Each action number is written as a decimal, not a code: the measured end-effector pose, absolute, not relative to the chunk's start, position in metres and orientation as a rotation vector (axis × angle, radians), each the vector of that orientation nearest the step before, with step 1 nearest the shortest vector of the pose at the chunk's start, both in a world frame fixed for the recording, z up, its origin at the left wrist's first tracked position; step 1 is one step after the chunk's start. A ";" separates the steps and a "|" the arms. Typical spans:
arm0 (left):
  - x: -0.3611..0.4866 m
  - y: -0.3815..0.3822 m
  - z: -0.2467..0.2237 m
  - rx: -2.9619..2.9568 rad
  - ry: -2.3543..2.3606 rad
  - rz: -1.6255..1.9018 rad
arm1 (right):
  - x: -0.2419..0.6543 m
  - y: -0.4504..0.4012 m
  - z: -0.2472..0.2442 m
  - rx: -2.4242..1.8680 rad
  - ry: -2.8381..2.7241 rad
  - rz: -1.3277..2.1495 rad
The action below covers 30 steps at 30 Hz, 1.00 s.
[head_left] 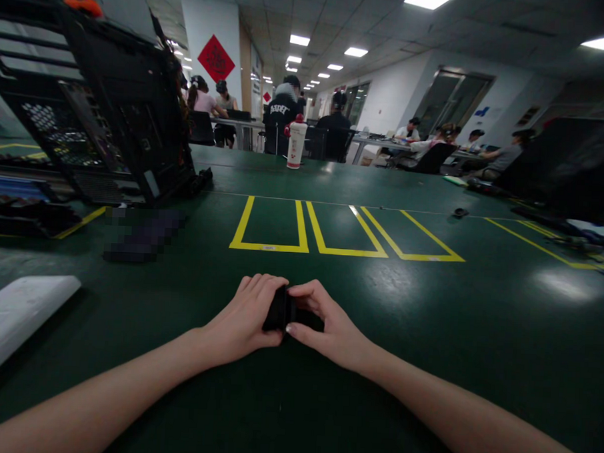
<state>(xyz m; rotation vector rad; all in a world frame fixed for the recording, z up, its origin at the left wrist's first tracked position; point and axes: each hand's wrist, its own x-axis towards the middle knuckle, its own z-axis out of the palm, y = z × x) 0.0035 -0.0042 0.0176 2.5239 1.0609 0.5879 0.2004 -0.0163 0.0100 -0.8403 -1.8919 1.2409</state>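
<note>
Both hands meet at a small black object (277, 310) low over the green tabletop (324, 408). It looks like a short, thick piece with a rim on its right side; its exact kind cannot be made out. My left hand (251, 311) is closed round its left part, fingers over the top and thumb below. From the right, my right hand (330, 328) curves thumb and forefinger onto the rim, with a gap between the palm and the object. The fingers cover much of it.
An open black computer case (136, 119) stands at the left, near a blurred-out dark item (144, 236) and a white box-like thing (22, 314). Yellow tape frames (268, 247) mark the table ahead. A paper cup (296, 145) stands farther back. Several people sit beyond.
</note>
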 end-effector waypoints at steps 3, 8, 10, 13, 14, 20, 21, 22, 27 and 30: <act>0.003 -0.004 0.018 2.521 1.051 0.598 | 0.200 -0.016 0.009 -0.858 -1.832 1.315; 0.004 -0.004 0.019 2.525 1.035 0.591 | 0.199 -0.015 0.009 -0.896 -1.824 1.309; 0.004 -0.004 0.017 2.522 1.051 0.593 | 0.200 -0.015 0.009 -0.893 -1.853 1.303; 0.004 -0.004 0.015 2.519 1.075 0.599 | 0.200 -0.015 0.009 -0.855 -1.902 1.225; 0.004 -0.003 0.015 2.521 1.075 0.603 | 0.201 -0.016 0.009 -0.843 -1.911 1.193; 0.004 -0.004 0.019 2.523 1.051 0.599 | 0.200 -0.016 0.009 -0.847 -1.848 1.257; 0.004 -0.004 0.019 2.522 1.049 0.599 | 0.199 -0.016 0.009 -0.856 -1.840 1.263; 0.004 -0.004 0.020 2.521 1.050 0.596 | 0.199 -0.016 0.009 -0.867 -1.837 1.264; 0.004 -0.005 0.019 2.518 1.055 0.584 | 0.198 -0.015 0.009 -0.873 -1.826 1.294; 0.004 -0.004 0.018 2.518 1.056 0.592 | 0.200 -0.016 0.009 -0.855 -1.844 1.287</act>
